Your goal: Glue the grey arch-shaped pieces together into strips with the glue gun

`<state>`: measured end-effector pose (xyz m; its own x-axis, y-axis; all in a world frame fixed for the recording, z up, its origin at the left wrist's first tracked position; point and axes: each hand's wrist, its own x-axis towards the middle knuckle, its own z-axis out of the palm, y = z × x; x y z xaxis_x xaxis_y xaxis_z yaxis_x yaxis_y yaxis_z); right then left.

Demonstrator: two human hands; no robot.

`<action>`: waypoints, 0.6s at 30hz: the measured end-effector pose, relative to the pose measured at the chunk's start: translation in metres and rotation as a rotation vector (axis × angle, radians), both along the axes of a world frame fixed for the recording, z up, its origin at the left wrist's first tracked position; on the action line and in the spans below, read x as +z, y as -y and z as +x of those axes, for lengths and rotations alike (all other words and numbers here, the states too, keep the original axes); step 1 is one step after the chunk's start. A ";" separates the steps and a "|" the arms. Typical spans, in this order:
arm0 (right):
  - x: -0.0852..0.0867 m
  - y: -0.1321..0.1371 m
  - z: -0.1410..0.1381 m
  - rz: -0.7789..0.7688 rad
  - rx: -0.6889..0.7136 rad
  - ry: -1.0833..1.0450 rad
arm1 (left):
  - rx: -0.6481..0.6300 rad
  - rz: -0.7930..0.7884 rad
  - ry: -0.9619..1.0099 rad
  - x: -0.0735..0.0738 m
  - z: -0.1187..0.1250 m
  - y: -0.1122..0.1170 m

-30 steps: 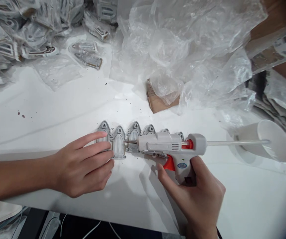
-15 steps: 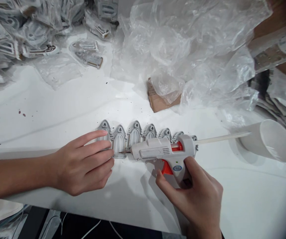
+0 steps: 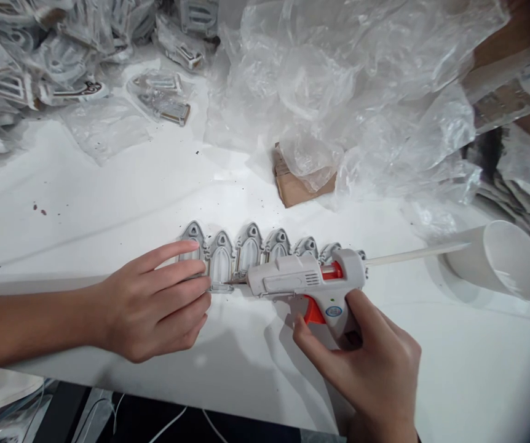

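A row of several small grey pointed-arch pieces (image 3: pixel 249 246), like miniature gothic windows, lies on the white table. My left hand (image 3: pixel 158 304) has its fingers closed over the leftmost arch (image 3: pixel 193 232), holding it against the tabletop; the thumb is hidden. In my right hand (image 3: pixel 366 357) is a white hot glue gun (image 3: pixel 288 275) with a red trigger, my index finger beside that trigger. The gun's nozzle points left at the lower edge of the row, near the second and third arches. A glue stick (image 3: pixel 417 253) sticks out of its back. The gun's body hides the lower parts of the right-hand arches.
A white cup (image 3: pixel 514 261) lies tipped on its side at the right. Behind are crumpled clear plastic bags (image 3: pixel 348 80) and a brown cardboard piece (image 3: pixel 299 187). Plastic-wrapped grey pieces (image 3: pixel 66 61) are heaped at the back left. Cables hang below the table's front edge.
The glue gun and my right hand have shifted slightly to the right along the row. My left hand and the arches stay in place.
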<state>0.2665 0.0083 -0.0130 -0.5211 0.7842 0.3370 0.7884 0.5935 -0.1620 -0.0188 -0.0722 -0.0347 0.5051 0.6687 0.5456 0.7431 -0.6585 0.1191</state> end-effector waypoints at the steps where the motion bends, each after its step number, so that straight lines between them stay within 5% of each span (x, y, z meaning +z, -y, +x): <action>1: 0.001 0.000 0.000 -0.002 -0.002 0.001 | 0.003 -0.004 -0.004 0.000 0.000 0.000; 18: 0.005 -0.004 0.004 -0.101 0.070 -0.045 | 0.009 -0.031 0.006 -0.001 0.003 0.000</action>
<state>0.2708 0.0122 -0.0081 -0.5616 0.7777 0.2826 0.7363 0.6255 -0.2583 -0.0156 -0.0717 -0.0353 0.4956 0.6901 0.5274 0.7485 -0.6474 0.1437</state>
